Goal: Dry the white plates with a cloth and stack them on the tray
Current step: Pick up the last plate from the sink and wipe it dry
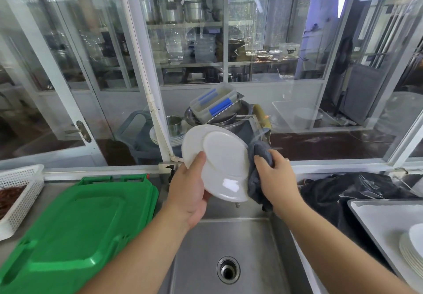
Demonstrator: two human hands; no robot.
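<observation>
A white plate [223, 156] is held tilted above the steel sink [229, 243], its underside facing me. My left hand [191, 190] grips its lower left rim, thumb on the underside. My right hand [275, 179] grips a dark grey cloth [257, 179] bunched against the plate's right edge. A stack of white plates [412, 250] sits on the metal tray [375, 220] at the lower right, partly cut off by the frame edge.
Green plastic lids [75, 225] lie stacked on the counter left of the sink, with a white perforated basket [20, 193] beyond them. A black plastic bag [343, 190] lies behind the tray. Glass panes run along the back of the counter.
</observation>
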